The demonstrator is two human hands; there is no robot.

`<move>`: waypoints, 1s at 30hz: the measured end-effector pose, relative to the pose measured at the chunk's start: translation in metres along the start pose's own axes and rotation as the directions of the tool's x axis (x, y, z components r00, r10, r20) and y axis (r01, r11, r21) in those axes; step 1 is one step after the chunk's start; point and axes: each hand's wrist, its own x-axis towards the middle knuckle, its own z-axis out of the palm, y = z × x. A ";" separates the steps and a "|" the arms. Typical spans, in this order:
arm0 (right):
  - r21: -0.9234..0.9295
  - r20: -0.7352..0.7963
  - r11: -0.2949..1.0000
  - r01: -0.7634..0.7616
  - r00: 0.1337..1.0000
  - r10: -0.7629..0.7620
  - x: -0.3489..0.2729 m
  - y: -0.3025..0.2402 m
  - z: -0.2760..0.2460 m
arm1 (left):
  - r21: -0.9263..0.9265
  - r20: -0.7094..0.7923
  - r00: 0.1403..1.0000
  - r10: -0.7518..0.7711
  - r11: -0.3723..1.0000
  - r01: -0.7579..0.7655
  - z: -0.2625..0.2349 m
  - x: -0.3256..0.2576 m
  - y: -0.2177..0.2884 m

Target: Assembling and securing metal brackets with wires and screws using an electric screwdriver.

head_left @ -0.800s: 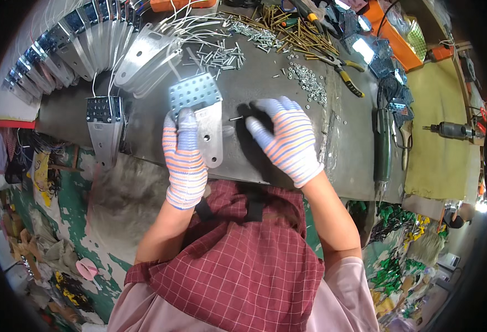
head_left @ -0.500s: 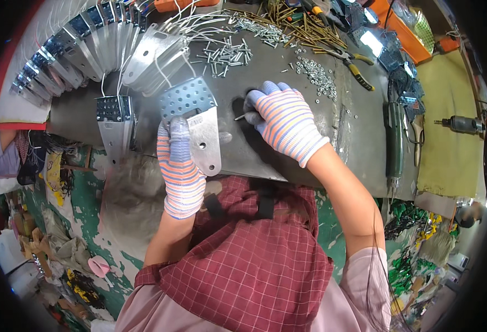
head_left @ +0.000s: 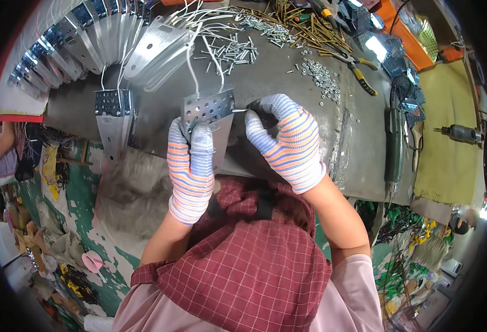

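Observation:
Both hands wear striped knit gloves. My left hand is closed on a metal bracket, a silver tapered piece with a perforated top plate and white wires rising from it. Between thumb and forefinger, my right hand pinches a small screw. The screw lies level, its tip at the right edge of the perforated plate; whether it has entered a hole I cannot tell. A similar bracket lies on the dark worktable left of my left hand.
Many finished-looking brackets stand in a curved row at the far left. Loose screws, nuts and brass-coloured rods lie at the back. Pliers and a dark green power tool are at right, near an orange bin.
My right hand has brought the screw left to the bracket's edge. My left hand has turned the bracket and shifted it slightly right, so its perforated face shows more.

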 end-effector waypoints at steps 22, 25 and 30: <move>0.281 0.052 0.920 -0.272 0.962 0.269 -0.005 0.003 0.024 | -0.300 0.057 0.973 -0.222 0.926 0.229 0.011 0.016 -0.009; 0.301 0.118 0.903 -0.307 0.952 0.284 0.000 0.002 0.016 | -0.306 0.038 0.979 -0.198 0.931 0.200 0.012 0.015 -0.011; -0.027 0.119 0.998 -0.064 0.991 0.066 0.001 0.001 0.008 | 0.057 0.063 0.997 0.054 0.997 -0.058 0.010 0.005 -0.004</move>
